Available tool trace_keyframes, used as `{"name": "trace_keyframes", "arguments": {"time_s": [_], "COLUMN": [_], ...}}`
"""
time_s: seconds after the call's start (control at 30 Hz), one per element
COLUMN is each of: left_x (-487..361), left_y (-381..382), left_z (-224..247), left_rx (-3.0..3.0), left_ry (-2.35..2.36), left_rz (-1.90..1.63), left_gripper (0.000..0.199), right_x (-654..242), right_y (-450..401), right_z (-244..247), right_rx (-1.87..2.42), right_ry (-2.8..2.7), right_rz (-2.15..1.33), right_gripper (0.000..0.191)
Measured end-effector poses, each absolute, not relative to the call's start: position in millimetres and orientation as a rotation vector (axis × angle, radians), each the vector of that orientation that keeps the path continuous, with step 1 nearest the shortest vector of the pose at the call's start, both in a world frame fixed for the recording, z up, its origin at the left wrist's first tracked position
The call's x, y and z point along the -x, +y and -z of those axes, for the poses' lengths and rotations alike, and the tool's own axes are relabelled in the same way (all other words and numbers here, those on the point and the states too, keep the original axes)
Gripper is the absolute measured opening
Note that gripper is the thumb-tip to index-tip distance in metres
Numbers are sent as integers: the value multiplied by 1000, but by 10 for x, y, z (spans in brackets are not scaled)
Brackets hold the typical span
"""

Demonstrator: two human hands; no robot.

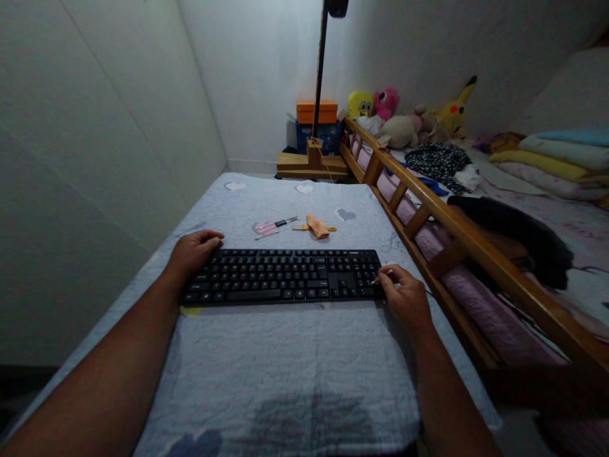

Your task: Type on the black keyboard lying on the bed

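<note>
A black full-size keyboard [285, 276] lies flat across the patterned cloth in front of me. My left hand [194, 251] is closed around its upper left corner, with the fingers along the edge. Over the number pad at the right end, my right hand [404, 289] pinches a thin white-tipped stick that looks like a cotton swab [380, 277]; its tip is at the keys. Behind the keyboard lie another cotton swab [267, 235], a slim tool with a black grip and metal tip [281, 223], and a crumpled orange cloth [317, 226] on top of a small yellow-handled brush [332, 229].
The light blue quilted cloth [285, 368] covers the table. A wooden bed rail [447, 222] runs close along the right side, with plush toys and folded bedding behind it. Beyond the far edge stand a wooden stand with a black pole [320, 76] and an orange box [316, 112].
</note>
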State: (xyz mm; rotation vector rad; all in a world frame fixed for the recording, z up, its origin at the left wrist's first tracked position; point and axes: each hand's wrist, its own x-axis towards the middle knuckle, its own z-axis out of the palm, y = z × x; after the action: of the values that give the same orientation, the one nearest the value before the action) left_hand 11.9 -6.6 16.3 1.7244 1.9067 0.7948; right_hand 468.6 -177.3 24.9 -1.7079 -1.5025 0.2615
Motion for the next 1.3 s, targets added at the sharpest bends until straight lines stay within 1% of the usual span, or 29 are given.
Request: {"name": "trace_keyframes", "arguments": {"time_s": [0.13, 0.33, 0.53, 0.7, 0.83, 1.13, 1.3], "left_x": [-136, -142, -143, -117, -97, -114, -126], "left_y": [-81, -86, -89, -66, -47, -77, -85], "left_z": [-185, -181, -196, -156, -121, -154, -174], "left_rx": [-1739, -1724, -1732, -1733, -1740, -1724, -1725], "left_ry": [1911, 1921, 1920, 1928, 1904, 1917, 1919], "left_rz": [-795, -788, -787, -781, -795, -781, -755], "left_gripper": [44, 49, 45, 48, 47, 47, 51], "right_x": [-4694, -4705, -4684, -4693, -4709, -4742, -4750], "right_y": [-1770, -1755, -1751, -1758, -1758, -1755, -1758], "right_z": [-240, -235, -253, -263, -247, -227, -229], "right_rx": [1695, 1684, 1696, 1693, 1711, 1740, 1753], "right_ry": [-1501, -1510, -1511, -1497, -1480, -1448, -1437], "right_rz": [-254, -253, -266, -252, -235, -200, -177], "right_gripper": [19, 20, 20, 20, 20, 22, 22]}}
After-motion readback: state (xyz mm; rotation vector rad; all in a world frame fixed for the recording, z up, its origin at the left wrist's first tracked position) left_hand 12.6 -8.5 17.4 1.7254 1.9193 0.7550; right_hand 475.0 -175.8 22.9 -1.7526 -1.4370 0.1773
